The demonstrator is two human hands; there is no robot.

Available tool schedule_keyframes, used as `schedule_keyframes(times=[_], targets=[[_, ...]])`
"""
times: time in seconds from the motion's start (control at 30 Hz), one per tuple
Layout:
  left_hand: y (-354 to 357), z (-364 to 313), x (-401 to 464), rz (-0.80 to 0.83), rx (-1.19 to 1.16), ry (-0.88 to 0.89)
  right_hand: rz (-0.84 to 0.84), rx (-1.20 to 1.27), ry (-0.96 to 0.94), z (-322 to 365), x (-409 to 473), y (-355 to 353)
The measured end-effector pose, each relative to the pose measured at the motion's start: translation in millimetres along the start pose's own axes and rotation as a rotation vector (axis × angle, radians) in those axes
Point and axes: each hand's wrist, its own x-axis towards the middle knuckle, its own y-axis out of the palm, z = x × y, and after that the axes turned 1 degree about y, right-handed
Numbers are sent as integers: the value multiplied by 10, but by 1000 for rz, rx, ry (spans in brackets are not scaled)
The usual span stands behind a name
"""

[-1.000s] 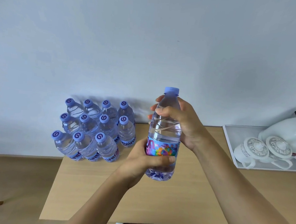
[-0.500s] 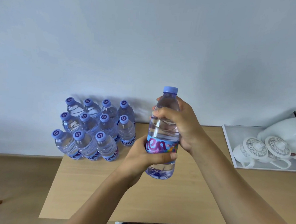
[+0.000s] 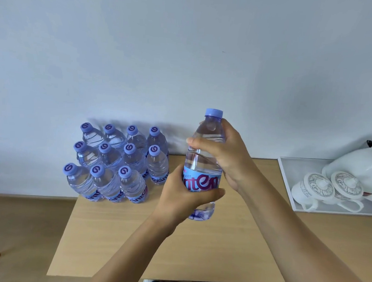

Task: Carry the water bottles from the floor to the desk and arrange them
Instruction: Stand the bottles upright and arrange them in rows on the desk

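I hold one clear water bottle (image 3: pixel 203 164) with a blue cap upright above the wooden desk (image 3: pixel 195 251). My left hand (image 3: pixel 181 197) grips its lower half around the blue label. My right hand (image 3: pixel 223 156) grips the upper part just below the cap. The label shows purple letters facing me. Several matching bottles (image 3: pixel 117 162) stand in rows at the desk's back left corner, against the wall.
A white tray (image 3: pixel 287 183) at the desk's right holds two lidded white cups (image 3: pixel 327 190) and a white teapot (image 3: pixel 359 161). The pale wall runs right behind the desk. Wooden floor (image 3: pixel 15 234) lies to the left of the desk.
The bottle has been turned in my hands, so the label's purple lettering now faces me instead of the multicoloured patch. Both hands have kept their grip in about the same place.
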Motion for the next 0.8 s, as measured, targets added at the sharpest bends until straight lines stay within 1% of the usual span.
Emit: schedule_keyframes(times=[0.1, 0.2, 0.27, 0.3, 0.37, 0.43, 0.53, 0.6, 0.7, 0.8], targets=[[-23, -3, -7, 22, -8, -15, 24, 94, 23, -4, 42, -30], [-87, -28, -10, 132, -116, -65, 102, 254, 75, -6, 80, -81], [-104, -46, -21, 199, -169, -78, 149, 300, 90, -13, 95, -99], [-109, -53, -25, 207, -173, -76, 168, 311, 92, -16, 98, -99], [-115, -54, -30, 180, -155, -60, 186, 323, 92, -22, 103, -83], [-113, -40, -33, 136, -144, -53, 168, 287, 80, -16, 114, -53], [-90, -25, -27, 62, -124, -45, 70, 101, 41, -2, 120, 13], [-93, -13, -6, 12, -59, -12, -5, 38, 16, -26, 119, 65], [-140, -1, -8, 13, -17, 8, -39, 64, 24, -52, 130, 106], [-211, 16, -37, 72, -37, -12, 49, 173, 86, -33, 167, 64]])
